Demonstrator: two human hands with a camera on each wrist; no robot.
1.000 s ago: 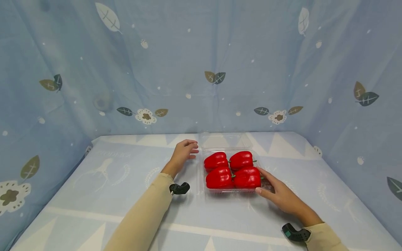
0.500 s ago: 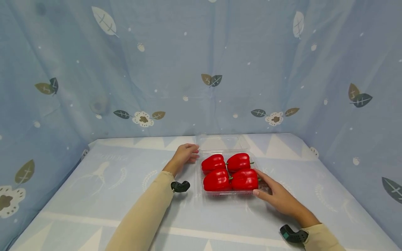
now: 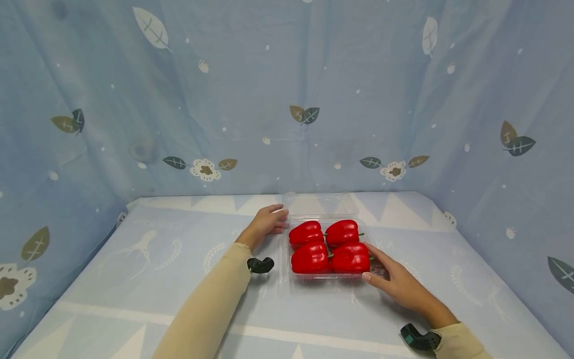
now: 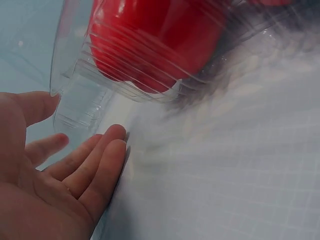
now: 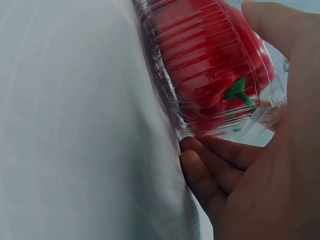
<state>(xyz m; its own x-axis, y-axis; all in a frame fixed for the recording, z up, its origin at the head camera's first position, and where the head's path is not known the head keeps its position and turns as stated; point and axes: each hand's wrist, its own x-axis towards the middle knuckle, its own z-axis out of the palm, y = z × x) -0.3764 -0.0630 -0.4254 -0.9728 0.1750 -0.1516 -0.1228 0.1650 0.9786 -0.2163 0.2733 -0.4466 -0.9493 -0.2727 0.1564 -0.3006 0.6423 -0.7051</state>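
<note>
Several red bell peppers (image 3: 310, 258) lie in a clear plastic clamshell box (image 3: 329, 276) on the table. Its transparent lid (image 3: 320, 204) is folded back toward the far side. My left hand (image 3: 267, 222) is beside the box's far left corner, near the hinge; in the left wrist view its thumb (image 4: 42, 106) appears to touch the clear rim, while the other fingers are extended low by the table. At the near right corner, my right hand (image 3: 400, 283) rests against the box with thumb in front and fingers along the right side. A green stem (image 5: 239, 92) shows through the wall.
A pale blue patterned cloth (image 3: 148, 279) covers the table. Blue curtains (image 3: 251, 85) printed with leaves and flowers hang behind and at both sides. Each wrist wears a dark device (image 3: 261, 265) over a beige sleeve (image 3: 206, 304).
The left hand has moved slightly right, closer to the box and its lid. My right hand stays at the near right corner. The head view has shifted a little.
</note>
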